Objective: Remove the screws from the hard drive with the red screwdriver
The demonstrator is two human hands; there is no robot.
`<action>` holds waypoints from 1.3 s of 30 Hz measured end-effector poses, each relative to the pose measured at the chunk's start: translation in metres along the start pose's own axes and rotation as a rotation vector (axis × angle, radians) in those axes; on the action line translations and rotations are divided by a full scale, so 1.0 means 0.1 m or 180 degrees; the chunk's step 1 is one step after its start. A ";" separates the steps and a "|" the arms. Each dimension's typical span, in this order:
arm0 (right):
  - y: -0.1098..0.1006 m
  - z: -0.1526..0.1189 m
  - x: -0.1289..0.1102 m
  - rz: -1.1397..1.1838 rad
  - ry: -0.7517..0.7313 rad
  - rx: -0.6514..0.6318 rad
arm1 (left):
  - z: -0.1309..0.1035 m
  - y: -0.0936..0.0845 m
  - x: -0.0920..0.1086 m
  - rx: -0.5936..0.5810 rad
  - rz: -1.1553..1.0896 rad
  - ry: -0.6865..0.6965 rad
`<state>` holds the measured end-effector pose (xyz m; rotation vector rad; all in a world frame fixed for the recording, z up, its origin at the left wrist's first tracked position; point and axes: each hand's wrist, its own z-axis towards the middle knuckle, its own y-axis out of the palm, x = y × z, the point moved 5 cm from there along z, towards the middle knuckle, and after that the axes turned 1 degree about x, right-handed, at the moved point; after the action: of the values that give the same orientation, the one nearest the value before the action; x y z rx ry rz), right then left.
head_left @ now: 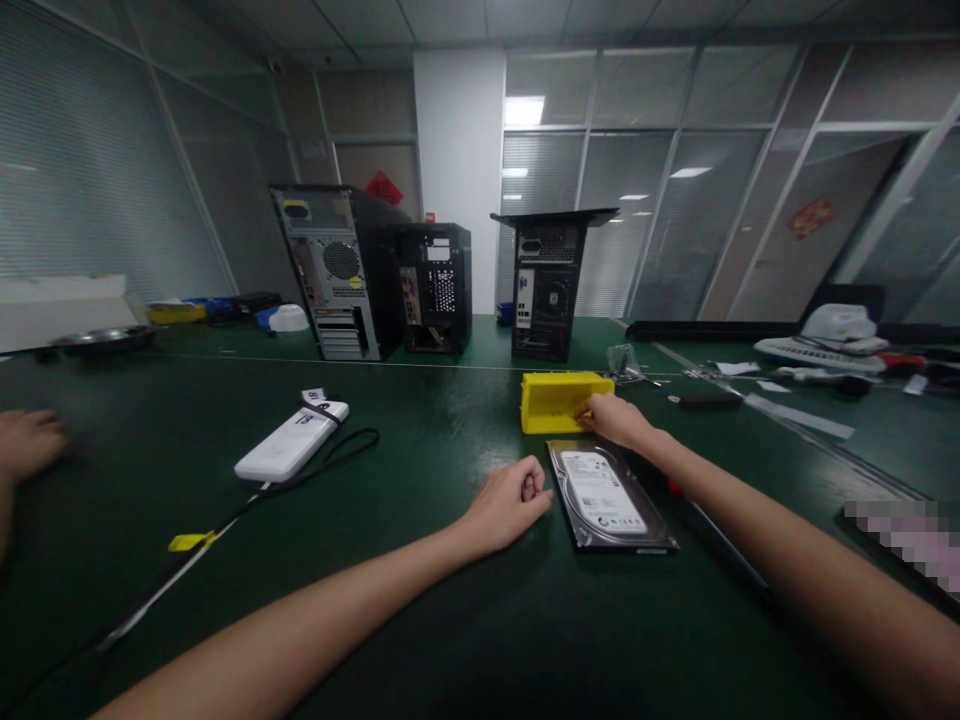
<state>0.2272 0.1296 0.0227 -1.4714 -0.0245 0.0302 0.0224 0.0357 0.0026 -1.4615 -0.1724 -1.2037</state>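
Our right hand [616, 418] sits in the yellow tray [551, 399], fingers bunched; we cannot tell whether they grip anything. Our left hand [508, 506] curls loosely, its palm hidden, just beside the hard drive [604, 494], which lies nearer us than our right hand. Pressing the tray's rim could tip it.

A flat white rectangular device [289, 445] lies on the dark green worktop [442, 430], a thin black cord [341, 447] beside it. Farther back stand a tall black-and-silver computer tower [360, 270], a smaller black computer case [439, 290] just beside it, and, apart to the right, a black tower [551, 300] topped by a flat black panel [555, 216]. A shallow round metal dish [105, 342] sits at far left.
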 end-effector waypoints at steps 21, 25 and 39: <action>-0.15 -0.37 0.42 0.0795 -0.0298 -0.0338 | 0.03 0.03 -0.04 -0.0003 -0.0023 0.0095; -0.11 -0.38 0.41 0.0817 -0.0126 -0.0201 | 0.03 0.03 -0.05 -0.0020 -0.0019 0.0093; -0.14 -0.45 0.32 0.1031 -0.0217 -0.0435 | 0.01 0.02 -0.03 -0.0035 0.0040 0.0126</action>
<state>0.2607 0.0842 0.0323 -1.5979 0.1592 0.3477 0.0233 0.0378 -0.0012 -1.4452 -0.1294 -1.2242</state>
